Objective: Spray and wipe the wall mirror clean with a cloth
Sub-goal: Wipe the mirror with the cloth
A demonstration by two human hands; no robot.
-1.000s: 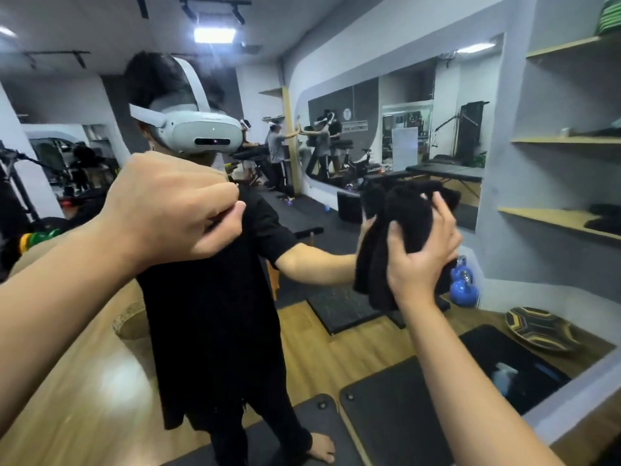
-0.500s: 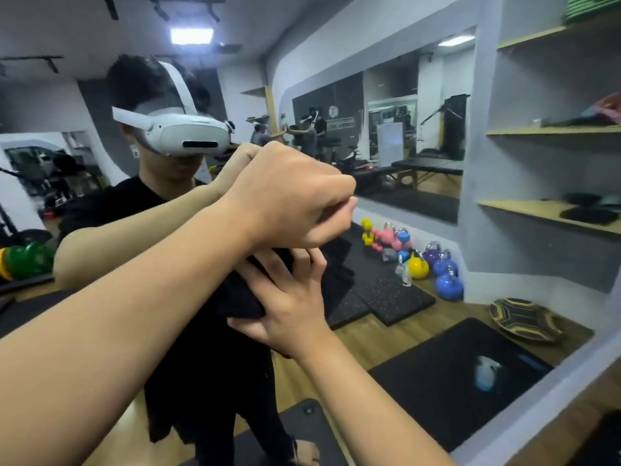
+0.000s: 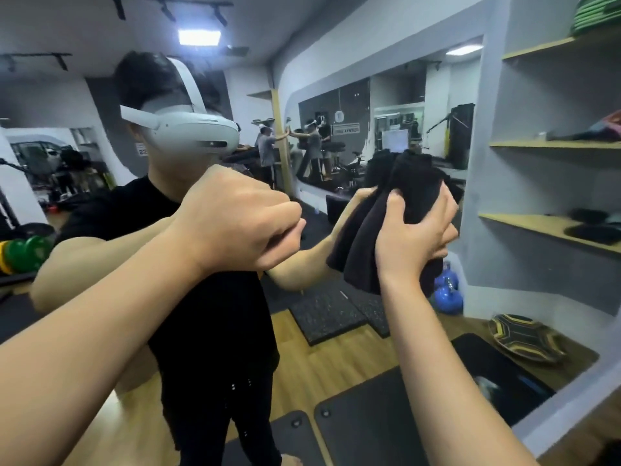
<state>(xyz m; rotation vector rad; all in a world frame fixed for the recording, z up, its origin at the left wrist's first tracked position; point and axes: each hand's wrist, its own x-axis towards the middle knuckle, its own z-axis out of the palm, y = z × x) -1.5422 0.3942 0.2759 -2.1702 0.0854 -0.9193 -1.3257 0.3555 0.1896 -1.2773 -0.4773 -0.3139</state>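
The wall mirror (image 3: 100,381) fills nearly the whole view in front of me; its glass shows my reflection in a black shirt and white headset, with the gym room behind, and its pale frame edge (image 3: 571,408) runs diagonally across the lower right. The cloth (image 3: 379,230) is dark, nearly black, bunched into thick vertical folds, and is pressed against the glass at the right of centre, at about shoulder height of the reflection. My right hand (image 3: 413,240) grasps the cloth from behind, fingers (image 3: 395,206) curled over its upper folds and thumb wrapped around the right side; the lower end of the cloth hangs free below the palm. My left hand (image 3: 238,220) is clenched into a fist, raised close to the glass to the left of the cloth and apart from it; whether it encloses anything, I cannot tell. In the reflection, blue kettlebells (image 3: 447,294) stand on the floor just below the cloth, partly hidden by it. Dark floor mats (image 3: 366,428) lie on the wooden floor, a round patterned disc (image 3: 524,338) rests near the right wall, and wooden shelves (image 3: 554,227) carry dark items. A green weight (image 3: 27,253) sits at the far left.
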